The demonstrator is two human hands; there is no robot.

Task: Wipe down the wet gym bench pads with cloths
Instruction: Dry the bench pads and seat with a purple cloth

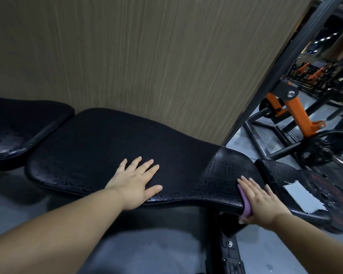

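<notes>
Two hands on back pad (107, 145): left hand (135, 180) flat, empty, bracing; right hand (263, 202) presses purple cloth (246, 205) flat-fingered at wet right end. Mid-wipe, guessing. Next: firm drag across droplets.

The left hand (135, 182) lies flat on the long bench pad (99, 143), which runs on past its fingertips to the wall panel (147, 56) behind; a separate pad (18, 127) sits well left of those fingers. The right hand (263, 202) presses a cloth (246, 204) onto the pad's right end (the cloth hangs over the near edge). Just right of its fingers lies another pad (305, 186), with a weight plate (323, 149) beyond it.
</notes>
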